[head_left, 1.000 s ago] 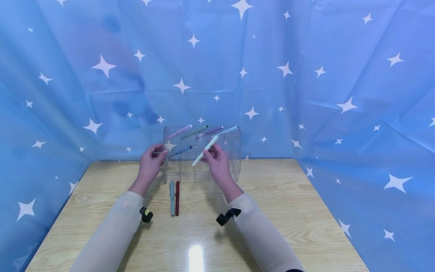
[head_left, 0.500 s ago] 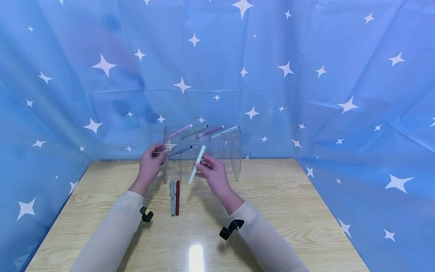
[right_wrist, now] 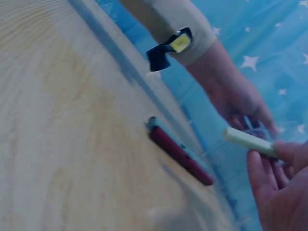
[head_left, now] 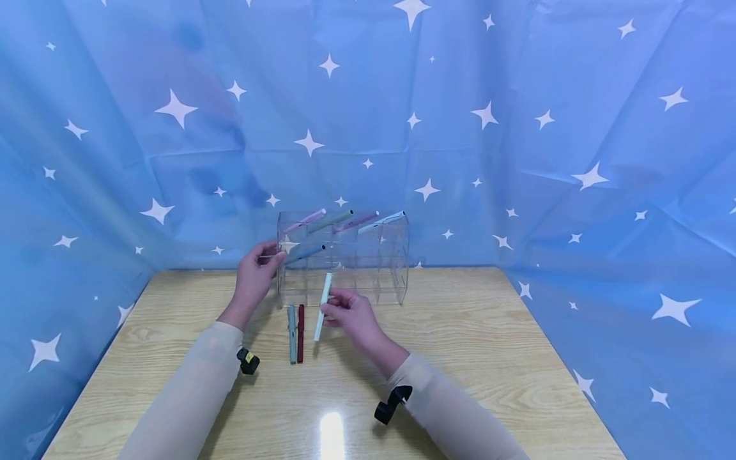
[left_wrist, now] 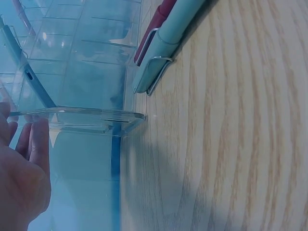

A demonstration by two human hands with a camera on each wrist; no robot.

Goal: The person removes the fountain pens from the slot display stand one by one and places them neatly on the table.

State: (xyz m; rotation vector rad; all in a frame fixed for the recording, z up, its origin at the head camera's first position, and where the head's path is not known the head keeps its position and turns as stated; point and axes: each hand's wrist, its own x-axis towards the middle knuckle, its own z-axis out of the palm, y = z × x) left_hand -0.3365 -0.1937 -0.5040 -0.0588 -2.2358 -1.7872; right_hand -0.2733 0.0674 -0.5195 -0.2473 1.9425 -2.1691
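My right hand point(head_left: 353, 317) pinches a pale mint pen point(head_left: 323, 308) above the table, in front of the rack; the right wrist view shows the same pen point(right_wrist: 248, 141) between thumb and fingers. A clear compartmented pen rack point(head_left: 368, 295) stands at the back of the table. At its left side, my left hand point(head_left: 256, 271) holds the side wall by the edge; the wall point(left_wrist: 86, 111) also shows in the left wrist view. A teal pen point(head_left: 292, 335) and a dark red pen point(head_left: 301, 335) lie side by side on the table, left of the mint pen.
Several pens lean in the rack's upper row, among them a lilac pen point(head_left: 307, 220) and a light blue pen point(head_left: 384, 221). A blue pen point(head_left: 307, 253) sits lower at the left. A blue star-patterned curtain point(head_left: 460, 128) hangs behind the wooden table point(head_left: 489, 358).
My right hand has drawn the mint pen away from the rack, down and to the left toward the lying pens, and the pen has turned steeper. My left hand stays on the rack.
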